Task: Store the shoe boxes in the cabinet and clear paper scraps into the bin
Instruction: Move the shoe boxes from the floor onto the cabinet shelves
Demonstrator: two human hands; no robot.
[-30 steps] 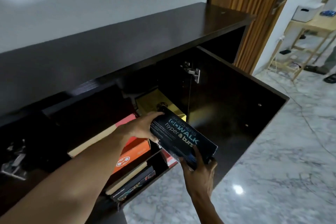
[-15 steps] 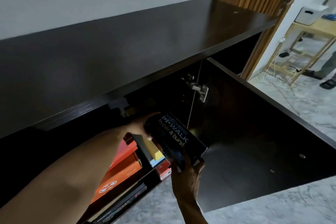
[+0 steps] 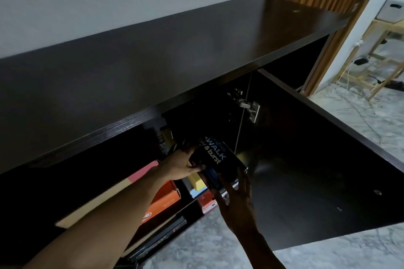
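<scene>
A black shoe box [image 3: 215, 156] with white and blue lettering is partly inside the dark cabinet [image 3: 153, 67], under its top board. My left hand [image 3: 183, 166] grips the box's left end, fingers curled round its edge. My right hand [image 3: 235, 192] holds the near right corner from below, fingers spread up against it. Under the black box lie a yellow box [image 3: 196, 182] and a red and white box [image 3: 207, 203]. An orange box [image 3: 161, 203] sits to the left on the same shelf.
The cabinet door [image 3: 317, 170] stands open to the right, its hinge [image 3: 251, 109] just above the box. A dark box [image 3: 161, 240] lies on the lower shelf. Marble floor [image 3: 360, 129] runs right toward a wooden stand [image 3: 380, 54] with cables.
Both hands have pushed the black box deeper into the cabinet, so less of its lettering shows. The view has dropped closer to the cabinet top.
</scene>
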